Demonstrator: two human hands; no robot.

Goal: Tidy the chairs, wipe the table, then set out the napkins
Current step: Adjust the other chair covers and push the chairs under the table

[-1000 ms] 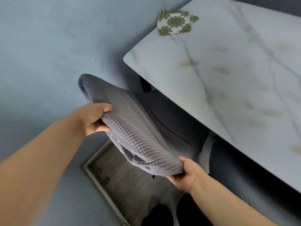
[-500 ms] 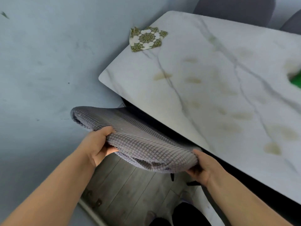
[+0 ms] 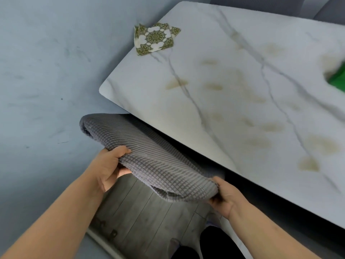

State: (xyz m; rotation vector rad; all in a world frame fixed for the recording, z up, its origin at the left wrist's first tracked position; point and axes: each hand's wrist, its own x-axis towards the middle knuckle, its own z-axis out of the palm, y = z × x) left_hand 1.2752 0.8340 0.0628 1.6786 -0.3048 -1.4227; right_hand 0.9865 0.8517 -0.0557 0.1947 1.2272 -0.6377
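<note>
A grey chair with a waffle-textured cover shows only its backrest top (image 3: 149, 157), right against the near edge of the white marble table (image 3: 242, 109); its seat is hidden under the tabletop. My left hand (image 3: 110, 167) grips the backrest's near left part. My right hand (image 3: 224, 195) grips its right end. A small stack of green-and-white patterned napkins (image 3: 155, 39) lies near the table's far left edge. Yellowish stains (image 3: 308, 163) dot the tabletop.
A pale blue wall (image 3: 46, 81) runs along the left, close to the table's corner. Grey plank floor (image 3: 145, 217) shows below the chair. A green object (image 3: 337, 79) is cut off at the right edge. Dark chair backs (image 3: 261, 2) stand beyond the far side.
The chair has gone further under the table: its seat, visible a second ago, is now hidden and the backrest sits at the table edge. Both hands kept their grip.
</note>
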